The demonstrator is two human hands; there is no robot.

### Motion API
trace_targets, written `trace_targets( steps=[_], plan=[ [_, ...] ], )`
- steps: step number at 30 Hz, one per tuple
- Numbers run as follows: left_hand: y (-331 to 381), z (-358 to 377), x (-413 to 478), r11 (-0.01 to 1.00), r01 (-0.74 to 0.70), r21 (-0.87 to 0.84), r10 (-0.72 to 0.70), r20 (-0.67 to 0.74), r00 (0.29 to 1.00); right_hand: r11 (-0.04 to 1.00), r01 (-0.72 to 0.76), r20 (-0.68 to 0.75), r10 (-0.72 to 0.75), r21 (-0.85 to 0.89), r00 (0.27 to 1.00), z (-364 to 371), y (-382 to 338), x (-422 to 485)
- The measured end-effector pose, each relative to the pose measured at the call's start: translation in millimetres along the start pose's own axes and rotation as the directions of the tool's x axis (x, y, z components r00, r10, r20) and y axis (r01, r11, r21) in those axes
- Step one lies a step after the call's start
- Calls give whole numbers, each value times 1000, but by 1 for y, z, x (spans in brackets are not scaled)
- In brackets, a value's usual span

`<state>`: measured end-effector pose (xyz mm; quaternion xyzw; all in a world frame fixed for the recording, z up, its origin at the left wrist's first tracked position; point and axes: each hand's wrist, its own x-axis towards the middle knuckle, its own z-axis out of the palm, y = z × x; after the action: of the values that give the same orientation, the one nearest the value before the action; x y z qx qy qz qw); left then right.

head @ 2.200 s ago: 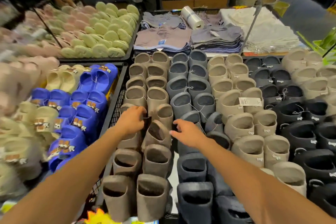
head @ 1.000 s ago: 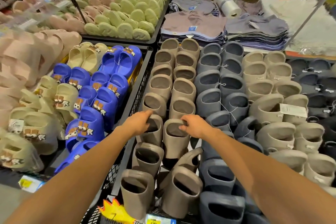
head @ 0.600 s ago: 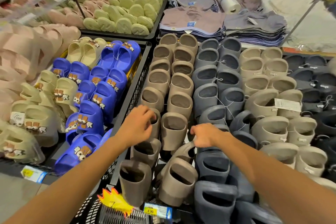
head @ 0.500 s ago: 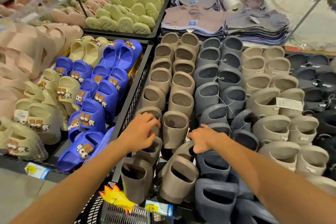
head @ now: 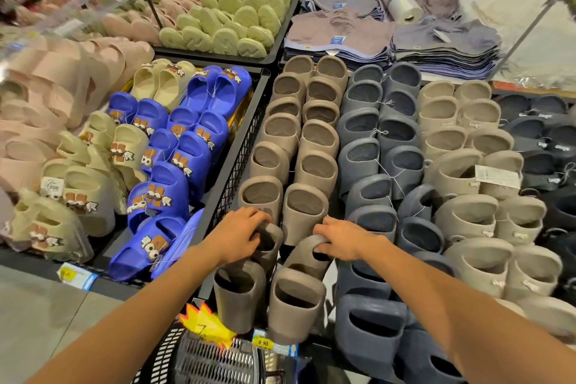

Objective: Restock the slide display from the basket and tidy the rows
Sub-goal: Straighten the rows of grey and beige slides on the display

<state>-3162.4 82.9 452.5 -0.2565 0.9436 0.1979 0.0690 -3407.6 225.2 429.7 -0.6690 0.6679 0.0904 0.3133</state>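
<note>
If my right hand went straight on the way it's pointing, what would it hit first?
Probably the neighbouring slide that your left hand holds; depth is unclear. The right hand itself grips a tilted brown slide.

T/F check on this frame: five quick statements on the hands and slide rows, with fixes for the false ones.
1. The left hand grips the left taupe slide in the near rows. True.
2. The right taupe slide, in the right hand grip, stands upright. False: it is tilted, unlike its neighbours.
3. Dark grey slides fill the rows just right of the taupe ones. True.
4. The blue slides share the taupe slides' bin. False: they sit in the bin to the left, past a black mesh wall.
5. The front price tag reads 8.90. True.
</note>
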Motion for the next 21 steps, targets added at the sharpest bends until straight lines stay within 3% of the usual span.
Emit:
trace_targets(
  steps=[7,11,15,21],
  plan=[
    [-1,6,2,994,74,78,-74,-5,997,988,6,-96,9,155,995,-5,-24,10],
    [-9,5,-2,989,118,91,-117,-17,993,995,-5,-129,18,98,991,-8,-31,12],
    [-17,5,-8,971,239,-21,-239,-21,971,998,-59,-158,62,23,986,-8,-40,20],
    [-16,7,-9,967,252,-47,-253,-18,967,989,-146,-283,143,10,948,-4,-53,26]
  ],
)
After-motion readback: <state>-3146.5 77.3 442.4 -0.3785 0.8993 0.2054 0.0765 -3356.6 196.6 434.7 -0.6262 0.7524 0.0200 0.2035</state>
